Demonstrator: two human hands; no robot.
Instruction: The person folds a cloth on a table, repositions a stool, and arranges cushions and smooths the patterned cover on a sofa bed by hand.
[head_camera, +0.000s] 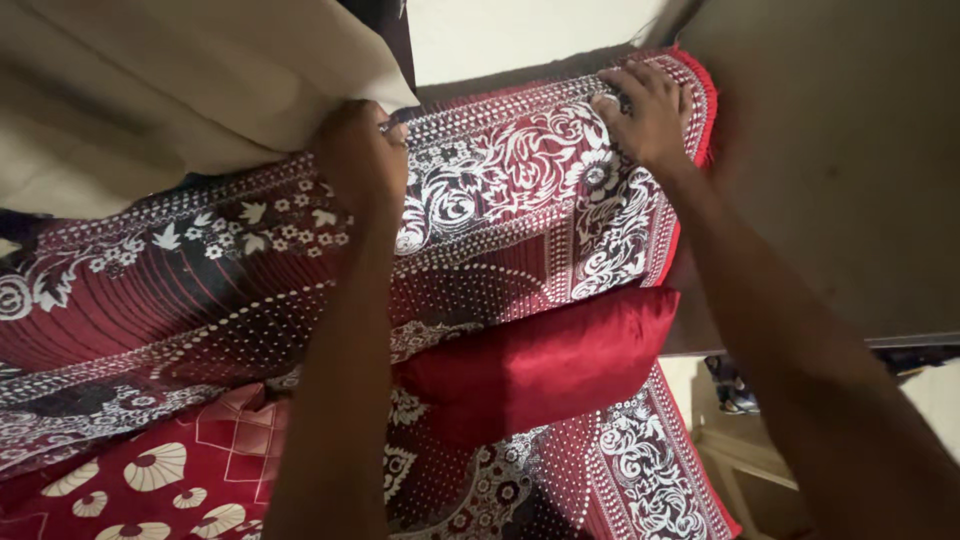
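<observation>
L hand (362, 160) gripped patterned bedsheet (500, 200) edge under cream curtain (150, 90) | R hand (645, 112) fingers curled, pinching sheet's far corner by red fringe | red pillow (540, 360) below sheet | tip: pull both hands evenly, keep edge taut

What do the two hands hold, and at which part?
Both the left hand and the right hand grip the red patterned bedspread along its far edge.

Left hand (362, 160) clenched, right hand (645, 112) pressing (fingers curled)
</observation>
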